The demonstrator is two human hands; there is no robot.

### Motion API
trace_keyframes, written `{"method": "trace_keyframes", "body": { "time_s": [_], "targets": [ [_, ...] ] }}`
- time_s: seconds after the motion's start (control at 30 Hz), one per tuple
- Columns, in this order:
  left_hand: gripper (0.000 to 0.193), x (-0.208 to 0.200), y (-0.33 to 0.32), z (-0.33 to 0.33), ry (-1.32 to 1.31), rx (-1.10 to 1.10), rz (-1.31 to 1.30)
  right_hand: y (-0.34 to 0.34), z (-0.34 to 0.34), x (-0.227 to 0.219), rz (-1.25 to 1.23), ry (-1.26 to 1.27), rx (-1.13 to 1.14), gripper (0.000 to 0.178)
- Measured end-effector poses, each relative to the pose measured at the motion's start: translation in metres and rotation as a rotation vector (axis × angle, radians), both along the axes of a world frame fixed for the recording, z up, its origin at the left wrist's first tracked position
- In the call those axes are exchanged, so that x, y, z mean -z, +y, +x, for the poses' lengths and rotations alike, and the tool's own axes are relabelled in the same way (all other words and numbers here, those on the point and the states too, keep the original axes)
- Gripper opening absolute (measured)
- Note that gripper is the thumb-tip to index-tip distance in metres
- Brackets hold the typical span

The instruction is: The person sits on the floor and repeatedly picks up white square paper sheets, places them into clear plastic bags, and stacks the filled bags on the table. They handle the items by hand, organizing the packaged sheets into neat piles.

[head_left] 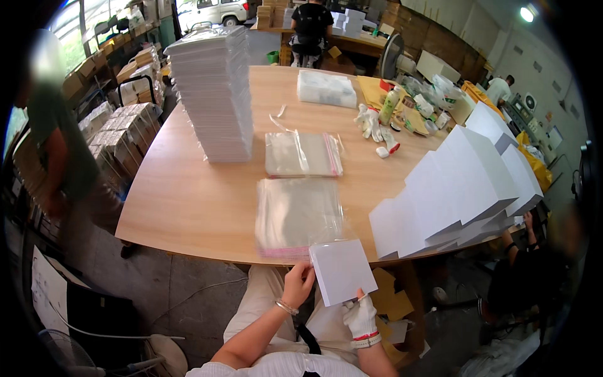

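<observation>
A square white paper block (pixel 343 271) is tilted over the near table edge. My right hand (pixel 360 317), in a white glove, grips its lower right corner, with the thumb on top. My bare left hand (pixel 298 284) is closed at the block's left edge, its fingertips pinching what looks like the edge of a clear plastic bag; the film is hard to make out. Just beyond lies a stack of clear plastic bags (pixel 298 210) with pink edges. Behind it is another bundle of clear bags (pixel 295 154), with a white strip across it.
A tall stack of wrapped white blocks (pixel 213 100) stands at the left. Stepped piles of white paper blocks (pixel 449 188) fill the right. Gloves (pixel 370 122), a spray can (pixel 389 105) and a plastic-wrapped pack (pixel 326 88) lie farther back. A person (pixel 59 144) is at the left.
</observation>
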State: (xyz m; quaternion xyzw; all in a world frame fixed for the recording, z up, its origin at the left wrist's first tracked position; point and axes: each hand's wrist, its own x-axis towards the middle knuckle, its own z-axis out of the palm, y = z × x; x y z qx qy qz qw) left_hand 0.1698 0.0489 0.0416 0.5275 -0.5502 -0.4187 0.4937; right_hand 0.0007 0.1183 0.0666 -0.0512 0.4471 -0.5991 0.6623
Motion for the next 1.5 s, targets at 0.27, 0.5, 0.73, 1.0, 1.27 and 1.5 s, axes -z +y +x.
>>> {"method": "trace_keyframes", "body": {
  "time_s": [0.27,0.5,0.73,1.0,1.27,1.5],
  "targets": [
    [0.019,0.06,0.035,-0.034,0.504,0.016,0.131,0.018,0.01,0.01,-0.069,-0.055,-0.083,0.031],
    [0.016,0.108,0.036,-0.03,0.43,0.241,0.215,0.012,0.022,0.027,-0.149,0.108,-0.098,0.03],
    [0.013,0.102,0.038,-0.027,-0.03,0.324,-0.114,0.012,0.015,0.063,-0.139,0.459,-0.052,0.024],
    [0.015,0.108,0.033,-0.036,-0.094,0.12,-0.138,0.003,0.025,0.054,-0.087,0.018,0.033,0.019],
    [0.014,0.128,0.05,-0.039,0.156,0.141,0.191,-0.034,0.035,0.034,-0.056,-0.063,0.069,0.013],
    [0.011,0.101,0.045,-0.038,0.058,0.16,0.11,-0.053,0.027,0.028,-0.194,0.169,-0.119,0.021]
  ]
}}
